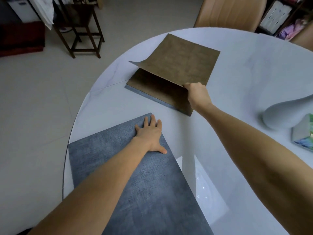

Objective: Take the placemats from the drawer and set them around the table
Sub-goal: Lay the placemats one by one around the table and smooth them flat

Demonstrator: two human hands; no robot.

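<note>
A blue-grey placemat lies flat on the white round table near its front-left edge. My left hand rests flat on the mat's far corner, fingers spread. Farther back sits a small stack of placemats, brown side up, with a blue-grey edge showing at its left. My right hand pinches the near corner of the top brown placemat and holds it lifted and tilted above the stack.
A tan padded chair stands behind the table. A white curved object and a colourful box sit at the table's right. A dark wooden stool stands on the tiled floor at the upper left, and shelves fill the upper right.
</note>
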